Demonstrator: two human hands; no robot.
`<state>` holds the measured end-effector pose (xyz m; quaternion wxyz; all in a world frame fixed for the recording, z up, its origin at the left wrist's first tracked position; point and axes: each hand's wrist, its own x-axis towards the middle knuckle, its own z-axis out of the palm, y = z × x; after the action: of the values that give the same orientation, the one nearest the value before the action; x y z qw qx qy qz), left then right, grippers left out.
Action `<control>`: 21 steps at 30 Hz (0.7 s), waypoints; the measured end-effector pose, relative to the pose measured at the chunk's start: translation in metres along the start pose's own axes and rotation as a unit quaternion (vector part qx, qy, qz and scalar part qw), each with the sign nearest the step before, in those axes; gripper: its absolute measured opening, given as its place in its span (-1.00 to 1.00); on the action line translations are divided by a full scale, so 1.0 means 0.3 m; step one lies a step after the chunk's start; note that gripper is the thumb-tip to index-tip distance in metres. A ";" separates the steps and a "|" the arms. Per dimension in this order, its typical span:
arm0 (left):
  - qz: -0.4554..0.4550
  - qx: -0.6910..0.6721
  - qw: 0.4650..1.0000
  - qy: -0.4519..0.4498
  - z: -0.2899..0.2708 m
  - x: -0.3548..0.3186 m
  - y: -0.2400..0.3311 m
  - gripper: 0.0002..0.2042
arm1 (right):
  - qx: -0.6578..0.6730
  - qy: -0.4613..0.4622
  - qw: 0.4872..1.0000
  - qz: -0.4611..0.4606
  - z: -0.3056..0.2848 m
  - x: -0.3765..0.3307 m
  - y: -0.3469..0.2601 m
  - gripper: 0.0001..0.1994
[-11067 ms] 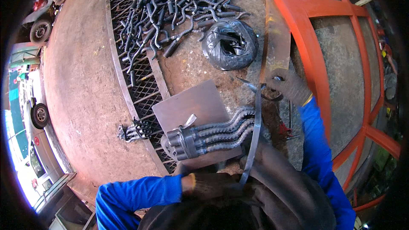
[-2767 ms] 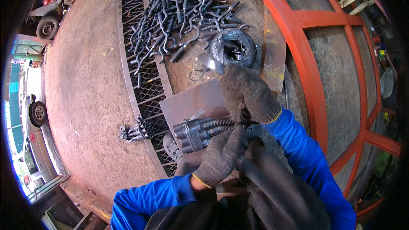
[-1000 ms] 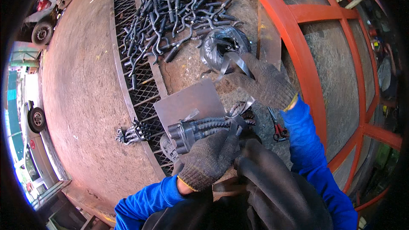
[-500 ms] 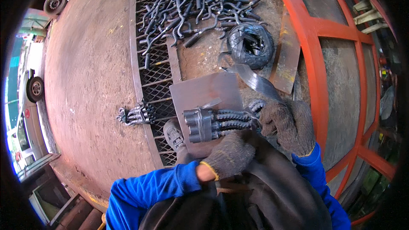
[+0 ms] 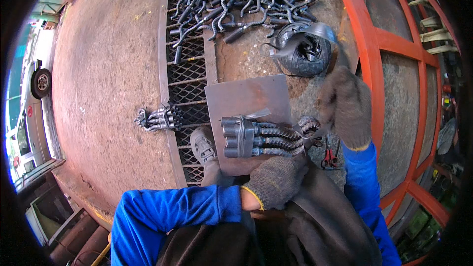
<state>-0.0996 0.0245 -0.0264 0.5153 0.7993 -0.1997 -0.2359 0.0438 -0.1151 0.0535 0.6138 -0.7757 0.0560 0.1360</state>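
Gloved left hand point(image 5: 274, 181) clamps near end of bent rebar bundle point(image 5: 263, 137), pinning it flat on steel plate point(image 5: 246, 99) for tying. Gloved right hand point(image 5: 346, 106) raised beyond bundle, fingers closed, apparently pulling dark strap point(image 5: 300, 34) from coil point(image 5: 303, 54) ahead.

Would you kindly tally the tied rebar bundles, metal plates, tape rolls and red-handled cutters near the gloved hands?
Tied rebar bundles: 2
Metal plate: 1
Black tape roll: 1
Red-handled cutters: 1
Total: 5
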 end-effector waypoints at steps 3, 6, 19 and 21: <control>0.025 0.004 1.000 -0.011 -0.006 0.017 -0.018 -0.73 | 0.011 -0.107 0.994 -0.012 0.062 0.051 0.002 -0.50; 0.024 0.010 0.999 -0.040 -0.003 0.022 -0.031 -0.72 | -0.021 -0.208 0.978 -0.028 0.101 0.064 -0.008 -0.51; 0.188 0.222 0.957 -0.002 -0.149 -0.008 0.006 -0.66 | 0.374 -0.033 0.924 -0.073 -0.117 -0.330 0.257 -0.42; 0.014 -0.001 1.000 0.022 -0.190 -0.010 0.019 -0.70 | 0.297 -0.061 0.948 -0.096 -0.177 -0.357 0.320 -0.40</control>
<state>-0.0692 0.0653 -0.0002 0.5238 0.8008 -0.1992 -0.2112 -0.0756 -0.1981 0.0046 0.8285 -0.5504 -0.0183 0.1012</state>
